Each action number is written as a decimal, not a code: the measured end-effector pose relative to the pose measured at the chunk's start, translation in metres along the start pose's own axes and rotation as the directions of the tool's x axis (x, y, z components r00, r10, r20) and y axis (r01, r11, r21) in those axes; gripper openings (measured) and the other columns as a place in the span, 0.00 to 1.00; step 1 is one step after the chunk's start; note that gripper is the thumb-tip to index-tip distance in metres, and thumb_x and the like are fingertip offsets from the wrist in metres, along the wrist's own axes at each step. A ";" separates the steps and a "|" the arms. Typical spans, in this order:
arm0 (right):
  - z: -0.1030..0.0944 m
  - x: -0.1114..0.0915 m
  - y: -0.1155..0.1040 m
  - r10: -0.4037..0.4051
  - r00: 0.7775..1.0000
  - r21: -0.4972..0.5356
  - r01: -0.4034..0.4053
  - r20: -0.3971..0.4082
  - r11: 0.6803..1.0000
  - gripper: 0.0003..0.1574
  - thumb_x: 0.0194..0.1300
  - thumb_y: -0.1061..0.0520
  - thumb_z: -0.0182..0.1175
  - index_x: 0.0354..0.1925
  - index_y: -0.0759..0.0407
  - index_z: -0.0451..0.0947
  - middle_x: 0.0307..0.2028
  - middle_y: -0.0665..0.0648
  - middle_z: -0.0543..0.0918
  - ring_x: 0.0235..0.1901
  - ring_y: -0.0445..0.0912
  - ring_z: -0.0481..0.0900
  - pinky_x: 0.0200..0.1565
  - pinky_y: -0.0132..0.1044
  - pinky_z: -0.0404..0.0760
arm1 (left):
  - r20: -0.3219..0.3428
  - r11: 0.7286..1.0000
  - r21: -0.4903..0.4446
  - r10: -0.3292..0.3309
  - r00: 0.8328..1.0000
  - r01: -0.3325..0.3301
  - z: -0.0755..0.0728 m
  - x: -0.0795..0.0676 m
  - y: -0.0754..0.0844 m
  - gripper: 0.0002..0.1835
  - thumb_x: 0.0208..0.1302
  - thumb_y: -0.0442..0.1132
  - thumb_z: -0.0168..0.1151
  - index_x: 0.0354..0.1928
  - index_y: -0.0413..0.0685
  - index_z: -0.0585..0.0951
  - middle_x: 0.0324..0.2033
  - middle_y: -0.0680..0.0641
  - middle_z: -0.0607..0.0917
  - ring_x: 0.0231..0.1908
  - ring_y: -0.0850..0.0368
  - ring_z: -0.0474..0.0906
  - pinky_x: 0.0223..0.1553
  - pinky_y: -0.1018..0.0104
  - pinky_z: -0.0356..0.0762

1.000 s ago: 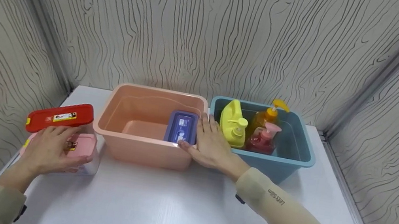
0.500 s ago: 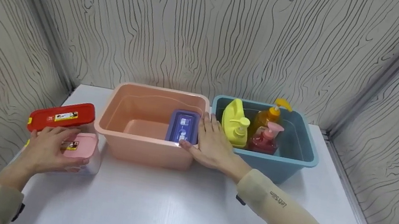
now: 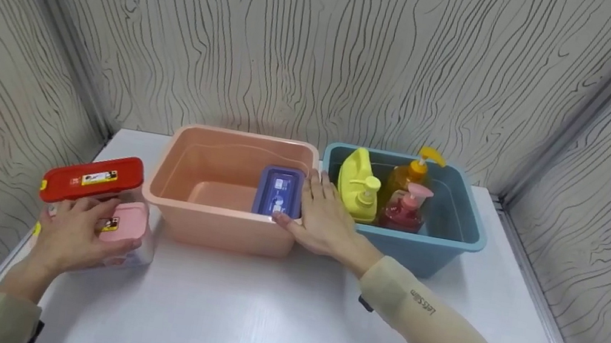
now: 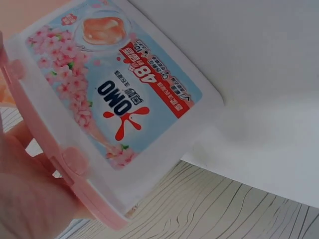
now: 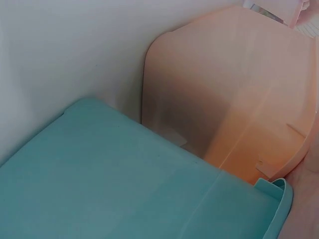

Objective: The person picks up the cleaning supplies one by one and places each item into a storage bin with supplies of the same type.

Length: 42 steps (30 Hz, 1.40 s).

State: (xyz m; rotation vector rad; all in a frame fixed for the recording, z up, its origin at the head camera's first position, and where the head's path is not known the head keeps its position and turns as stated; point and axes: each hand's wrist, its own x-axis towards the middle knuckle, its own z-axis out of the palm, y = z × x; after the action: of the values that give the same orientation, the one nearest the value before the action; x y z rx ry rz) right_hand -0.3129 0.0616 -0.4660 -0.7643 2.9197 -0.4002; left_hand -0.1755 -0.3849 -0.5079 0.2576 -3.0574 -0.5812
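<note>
At the left, my left hand (image 3: 78,233) lies over a pink-lidded laundry capsule box (image 3: 132,225), its fingers and thumb spread to opposite sides of the lid. In the left wrist view the OMO label (image 4: 117,94) with pink blossoms faces the camera. Right behind this box stands a second one with a red lid (image 3: 94,180). My right hand (image 3: 329,215) rests flat at the right rim of the peach bin (image 3: 222,231), fingers straight, thumb over the front rim. Inside that bin, against its right wall, is a box with a dark blue lid (image 3: 280,192).
Beside the peach bin stands a blue bin (image 3: 409,250). It holds a yellow jug-shaped bottle (image 3: 354,182), an amber pump bottle (image 3: 402,178) and a red pump bottle (image 3: 403,214). Wood-grain panels (image 3: 277,38) enclose the white table (image 3: 233,319) at the back and sides.
My left fingers have drawn slightly nearer across the pink lid. The right hand and both bins stay in place, apart from small head-camera motion.
</note>
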 end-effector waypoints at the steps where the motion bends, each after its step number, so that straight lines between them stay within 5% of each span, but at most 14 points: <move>1: 0.000 0.000 0.000 0.003 1.000 0.003 -0.003 -0.001 1.000 0.75 0.75 0.12 0.43 0.92 0.63 0.40 0.93 0.64 0.39 0.94 0.62 0.35 0.93 0.60 0.43 | -0.001 1.000 -0.001 -0.009 1.000 0.009 0.001 0.000 0.002 0.68 0.50 0.82 0.76 0.86 0.51 0.68 0.83 0.26 0.65 0.81 0.15 0.48 0.72 0.00 0.33; 16: 0.002 0.001 0.001 0.016 1.000 0.013 -0.016 -0.003 1.000 0.74 0.76 0.13 0.45 0.92 0.61 0.40 0.93 0.63 0.39 0.94 0.62 0.35 0.93 0.61 0.45 | -0.045 0.978 -0.011 -0.207 0.977 0.207 0.016 -0.005 0.031 0.72 0.53 0.83 0.73 0.90 0.46 0.59 0.83 0.21 0.59 0.80 0.11 0.48 0.73 0.01 0.25; 19: 0.002 0.002 0.001 0.013 1.000 0.003 -0.013 -0.005 1.000 0.74 0.75 0.12 0.45 0.92 0.61 0.42 0.93 0.63 0.39 0.94 0.62 0.36 0.92 0.62 0.47 | -0.029 0.986 -0.002 -0.168 0.985 0.168 0.015 -0.008 0.028 0.70 0.56 0.81 0.72 0.90 0.48 0.58 0.83 0.22 0.61 0.80 0.12 0.50 0.74 0.02 0.28; 23: 0.001 0.001 0.000 0.004 1.000 0.010 -0.004 -0.008 1.000 0.72 0.76 0.14 0.46 0.92 0.60 0.44 0.93 0.64 0.40 0.94 0.63 0.36 0.92 0.63 0.47 | -0.026 0.999 -0.015 -0.035 0.999 0.035 0.010 -0.013 0.016 0.62 0.60 0.76 0.74 0.89 0.54 0.63 0.83 0.26 0.66 0.80 0.16 0.54 0.76 0.04 0.39; 28: 0.000 0.001 0.000 -0.006 1.000 -0.001 0.006 -0.013 1.000 0.69 0.78 0.16 0.48 0.92 0.58 0.44 0.93 0.64 0.40 0.93 0.64 0.36 0.92 0.64 0.47 | -0.036 0.994 -0.046 0.097 0.995 -0.099 0.003 -0.018 0.001 0.57 0.56 0.69 0.83 0.85 0.56 0.73 0.81 0.29 0.71 0.79 0.19 0.59 0.79 0.09 0.48; 34: 0.002 0.001 -0.001 -0.008 1.000 -0.007 0.008 -0.018 1.000 0.69 0.77 0.15 0.48 0.92 0.58 0.46 0.93 0.65 0.41 0.93 0.65 0.37 0.91 0.65 0.47 | -0.062 0.992 -0.042 0.120 0.991 -0.123 0.006 -0.020 -0.007 0.55 0.54 0.68 0.84 0.82 0.57 0.75 0.81 0.29 0.72 0.79 0.19 0.59 0.80 0.10 0.44; 42: 0.001 0.001 0.000 -0.005 1.000 -0.018 0.004 -0.020 1.000 0.69 0.77 0.15 0.47 0.93 0.57 0.45 0.93 0.65 0.41 0.93 0.65 0.37 0.91 0.66 0.48 | -0.153 0.985 0.116 0.148 0.977 -0.131 0.019 -0.019 -0.004 0.47 0.66 0.69 0.75 0.82 0.60 0.74 0.78 0.30 0.76 0.77 0.20 0.65 0.79 0.11 0.53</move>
State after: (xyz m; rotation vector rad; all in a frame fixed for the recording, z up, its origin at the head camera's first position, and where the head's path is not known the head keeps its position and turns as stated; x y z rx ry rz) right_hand -0.3133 0.0604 -0.4672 -0.7736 2.9442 -0.3854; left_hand -0.1566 -0.3781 -0.5270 0.0854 -2.9225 -0.3728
